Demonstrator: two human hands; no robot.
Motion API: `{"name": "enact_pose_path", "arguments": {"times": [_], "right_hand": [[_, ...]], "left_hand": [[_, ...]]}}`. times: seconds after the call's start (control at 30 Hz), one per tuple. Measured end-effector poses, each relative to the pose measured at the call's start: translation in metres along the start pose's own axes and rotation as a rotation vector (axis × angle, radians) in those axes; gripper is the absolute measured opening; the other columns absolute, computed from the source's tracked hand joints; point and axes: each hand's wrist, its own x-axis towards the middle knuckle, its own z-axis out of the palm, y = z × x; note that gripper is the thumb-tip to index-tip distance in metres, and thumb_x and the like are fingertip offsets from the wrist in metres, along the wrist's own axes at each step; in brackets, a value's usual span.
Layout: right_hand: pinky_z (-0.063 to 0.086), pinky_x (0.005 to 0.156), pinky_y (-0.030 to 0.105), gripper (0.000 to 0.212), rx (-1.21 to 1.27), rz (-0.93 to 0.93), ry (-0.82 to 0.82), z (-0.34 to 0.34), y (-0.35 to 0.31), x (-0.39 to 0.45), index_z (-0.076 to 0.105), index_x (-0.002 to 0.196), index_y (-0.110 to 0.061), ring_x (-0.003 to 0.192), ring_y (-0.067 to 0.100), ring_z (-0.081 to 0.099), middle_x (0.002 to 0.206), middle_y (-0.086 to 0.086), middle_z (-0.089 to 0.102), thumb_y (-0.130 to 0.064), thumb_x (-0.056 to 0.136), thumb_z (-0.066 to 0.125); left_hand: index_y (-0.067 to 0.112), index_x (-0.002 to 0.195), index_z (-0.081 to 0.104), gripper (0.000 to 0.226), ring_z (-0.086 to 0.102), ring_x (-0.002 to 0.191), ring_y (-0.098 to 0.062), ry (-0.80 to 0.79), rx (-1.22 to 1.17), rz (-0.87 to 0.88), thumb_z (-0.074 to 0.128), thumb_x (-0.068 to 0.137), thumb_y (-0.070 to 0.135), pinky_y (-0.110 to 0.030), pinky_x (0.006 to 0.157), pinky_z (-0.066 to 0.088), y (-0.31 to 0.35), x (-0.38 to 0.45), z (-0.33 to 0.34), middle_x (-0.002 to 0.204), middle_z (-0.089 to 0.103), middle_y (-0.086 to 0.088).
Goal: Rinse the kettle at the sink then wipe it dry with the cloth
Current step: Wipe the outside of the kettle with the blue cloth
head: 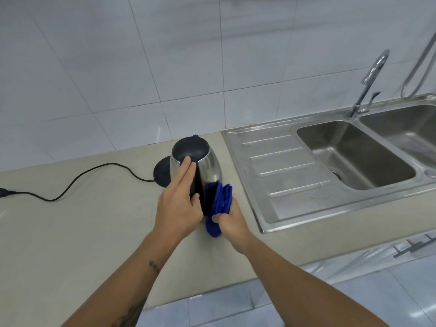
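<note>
A steel kettle (207, 165) with a black lid and black handle stands upright on the beige counter (82, 232), left of the sink. My left hand (179, 204) grips the handle, with the fingers stretched up to the lid. My right hand (230, 218) holds a bunched blue cloth (220, 201) pressed against the kettle's lower right side. The kettle's near face is hidden by my hands.
The black kettle base (161, 172) lies just behind the kettle, and its cord (77, 179) runs left across the counter. To the right are the steel drainboard (283, 166), two sink basins (354, 154) and a tap (370, 81). A tiled wall stands behind.
</note>
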Motion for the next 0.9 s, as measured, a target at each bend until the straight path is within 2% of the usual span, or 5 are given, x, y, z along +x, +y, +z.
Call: {"name": "enact_pose_path", "arguments": {"times": [0.17, 0.33, 0.47, 0.73, 0.9], "right_hand": [[0.054, 0.102, 0.051, 0.051, 0.063, 0.066, -0.094, 0.001, -0.002, 0.000, 0.055, 0.125, -0.018, 0.112, 0.030, 0.066, 0.119, 0.010, 0.069, -0.002, 0.078, 0.067], [0.059, 0.073, 0.039, 0.059, -0.002, -0.066, 0.165, 0.002, -0.022, 0.018, 0.049, 0.130, -0.020, 0.100, 0.030, 0.068, 0.108, 0.008, 0.068, 0.002, 0.076, 0.054], [0.054, 0.101, 0.049, 0.096, -0.306, -0.336, 0.174, 0.021, -0.032, 0.008, 0.011, 0.161, -0.032, 0.123, 0.030, 0.054, 0.150, 0.010, 0.039, -0.010, 0.082, 0.059], [0.047, 0.109, 0.041, 0.102, -0.756, -0.765, 0.208, 0.022, -0.001, -0.013, 0.004, 0.162, -0.032, 0.148, 0.035, 0.026, 0.169, 0.016, 0.006, 0.000, 0.084, 0.060], [0.050, 0.106, 0.048, 0.103, -0.641, -0.425, 0.143, 0.005, -0.022, 0.019, 0.006, 0.163, -0.031, 0.137, 0.031, 0.041, 0.161, 0.009, 0.026, -0.003, 0.082, 0.062]], "left_hand": [[0.018, 0.152, 0.038, 0.076, 0.034, 0.134, 0.005, -0.009, -0.045, 0.002, 0.064, 0.083, 0.000, 0.010, 0.090, 0.016, -0.003, 0.000, 0.000, 0.161, 0.026, 0.015], [0.019, 0.153, 0.038, 0.077, 0.019, 0.132, 0.019, -0.017, -0.108, 0.016, 0.063, 0.082, -0.001, 0.010, 0.095, 0.013, -0.007, 0.001, 0.001, 0.159, 0.026, 0.018], [0.019, 0.153, 0.038, 0.078, 0.013, 0.124, 0.036, -0.019, -0.124, 0.025, 0.062, 0.082, -0.003, 0.010, 0.092, 0.017, -0.009, 0.001, 0.000, 0.160, 0.026, 0.017], [0.024, 0.154, 0.034, 0.081, 0.027, 0.145, 0.003, -0.036, -0.132, 0.057, 0.056, 0.082, -0.005, 0.000, 0.107, 0.020, -0.023, -0.001, -0.008, 0.161, 0.023, 0.023], [0.025, 0.154, 0.033, 0.083, 0.023, 0.144, 0.009, -0.049, -0.137, 0.096, 0.055, 0.081, -0.008, -0.003, 0.108, 0.023, -0.030, -0.002, -0.014, 0.161, 0.022, 0.024]]}}
